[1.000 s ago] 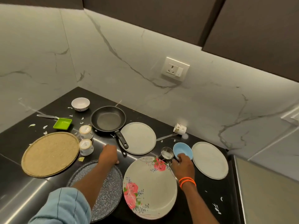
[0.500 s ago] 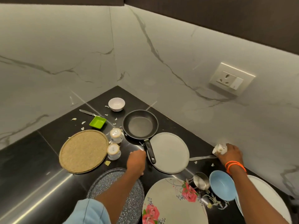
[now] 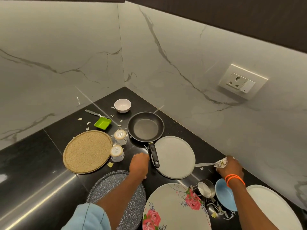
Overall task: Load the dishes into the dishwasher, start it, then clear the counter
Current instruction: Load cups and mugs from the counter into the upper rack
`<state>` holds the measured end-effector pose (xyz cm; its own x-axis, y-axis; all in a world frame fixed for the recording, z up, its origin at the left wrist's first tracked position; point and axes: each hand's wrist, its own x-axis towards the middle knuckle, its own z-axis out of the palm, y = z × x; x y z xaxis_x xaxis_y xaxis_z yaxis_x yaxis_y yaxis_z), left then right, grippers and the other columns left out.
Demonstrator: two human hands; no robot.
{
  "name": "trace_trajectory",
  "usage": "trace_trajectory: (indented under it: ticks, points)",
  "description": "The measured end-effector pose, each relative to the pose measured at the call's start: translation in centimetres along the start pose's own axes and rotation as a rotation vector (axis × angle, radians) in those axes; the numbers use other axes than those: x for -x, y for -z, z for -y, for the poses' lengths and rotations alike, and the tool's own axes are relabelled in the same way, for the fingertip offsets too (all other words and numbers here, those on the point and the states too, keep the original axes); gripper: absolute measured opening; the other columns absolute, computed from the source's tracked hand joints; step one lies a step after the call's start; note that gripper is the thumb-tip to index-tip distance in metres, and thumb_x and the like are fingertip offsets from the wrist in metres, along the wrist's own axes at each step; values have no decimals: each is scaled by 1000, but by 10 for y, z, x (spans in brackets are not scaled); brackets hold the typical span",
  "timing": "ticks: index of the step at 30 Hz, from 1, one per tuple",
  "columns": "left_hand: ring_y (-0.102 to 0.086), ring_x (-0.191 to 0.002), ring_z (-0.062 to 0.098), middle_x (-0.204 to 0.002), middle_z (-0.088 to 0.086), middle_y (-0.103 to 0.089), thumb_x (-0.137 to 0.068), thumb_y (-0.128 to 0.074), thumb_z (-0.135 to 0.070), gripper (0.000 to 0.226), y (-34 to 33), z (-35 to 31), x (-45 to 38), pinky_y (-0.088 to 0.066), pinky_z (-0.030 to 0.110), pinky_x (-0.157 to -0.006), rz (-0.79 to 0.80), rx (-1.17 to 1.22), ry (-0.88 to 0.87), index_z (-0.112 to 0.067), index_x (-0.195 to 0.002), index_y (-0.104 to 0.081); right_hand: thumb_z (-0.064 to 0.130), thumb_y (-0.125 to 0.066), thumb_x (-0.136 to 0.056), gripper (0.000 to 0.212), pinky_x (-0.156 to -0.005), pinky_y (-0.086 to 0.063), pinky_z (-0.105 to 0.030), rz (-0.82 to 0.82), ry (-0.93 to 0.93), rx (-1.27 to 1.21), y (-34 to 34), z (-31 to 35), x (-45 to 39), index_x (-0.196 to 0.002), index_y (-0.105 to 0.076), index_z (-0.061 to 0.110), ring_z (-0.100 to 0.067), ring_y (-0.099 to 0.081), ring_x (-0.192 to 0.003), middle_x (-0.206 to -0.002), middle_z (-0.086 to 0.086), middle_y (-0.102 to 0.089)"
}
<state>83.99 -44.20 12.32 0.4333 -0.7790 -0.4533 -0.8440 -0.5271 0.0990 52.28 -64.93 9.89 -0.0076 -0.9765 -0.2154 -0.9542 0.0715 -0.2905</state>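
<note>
Dirty dishes lie spread over a black counter. My right hand is closed around a small white patterned cup near the wall, beside a table knife. My left hand rests as a fist on the counter just left of the black frying pan's handle. The frying pan partly overlaps a grey plate. A rose-patterned plate, a speckled dark plate, a blue bowl and a steel measuring cup sit nearest me.
A woven round mat, two upturned white cups, a green square dish, a knife and a white bowl fill the corner. A white plate lies at far right. Food scraps litter the counter. A wall socket sits above.
My right hand moved from the blue bowl to the wall and closed on the small patterned cup. The view swung left toward the corner. My left hand stayed put.
</note>
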Motion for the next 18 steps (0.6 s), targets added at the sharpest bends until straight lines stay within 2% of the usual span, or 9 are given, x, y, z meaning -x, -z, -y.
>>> trace_trajectory:
  ticks: [3, 6, 8, 10, 13, 16, 18]
  points:
    - [-71, -103, 29, -105, 14, -75, -69, -89, -7, 41, -1, 2, 1, -54, 40, -94, -1, 24, -9, -3, -105, -69, 29, -86, -73, 75, -95, -53, -53, -78, -16, -130, 7, 11, 17, -133, -48, 7, -43, -55, -116, -126, -22, -55]
    - [-70, -105, 32, -109, 16, -73, -66, -91, -7, 46, 3, 6, 1, -55, 41, -93, 37, 33, -41, -1, -105, -68, 27, -88, -69, 81, -92, -51, -46, -87, 56, -202, 20, 29, 40, -134, -43, 8, -43, -56, -113, -126, -22, -54]
    - [-69, -105, 32, -112, 15, -71, -62, -95, -14, 51, 5, 13, 0, -57, 42, -91, 37, 36, -85, -3, -104, -67, 25, -90, -65, 76, -84, -52, -41, -81, 92, -247, 30, 44, 58, -121, -41, 14, -39, -60, -105, -117, -19, -58]
    - [-68, -105, 31, -112, 12, -69, -67, -92, -23, 48, 9, 21, 0, -57, 42, -89, -2, 15, -123, -6, -105, -67, 27, -91, -63, 70, -75, -53, -36, -67, 140, -271, 34, 55, 77, -109, -39, 20, -33, -62, -96, -108, -14, -61]
    - [-67, -103, 30, -112, 11, -68, -87, -66, -19, 21, 19, 35, 3, -54, 41, -84, -204, -106, -165, -11, -107, -66, 31, -92, -60, 66, -70, -55, -35, -51, 219, -333, 34, 66, 104, -103, -42, 25, -26, -62, -88, -100, -7, -61]
    - [-63, -98, 22, -104, 5, -70, -89, -53, -18, 20, 25, 57, 9, -46, 36, -77, -408, -206, -148, -17, -99, -70, 32, -92, -60, 61, -78, -60, -42, -57, 266, -361, 28, 68, 127, -106, -51, 29, -23, -61, -90, -102, -4, -60]
    - [-56, -104, 20, -108, 2, -66, -90, -51, -23, 22, 22, 78, 9, -41, 35, -82, -479, -194, -93, -20, -103, -69, 30, -92, -61, 61, -83, -59, -41, -65, 267, -364, 26, 67, 141, -110, -56, 26, -22, -61, -93, -105, -4, -61]
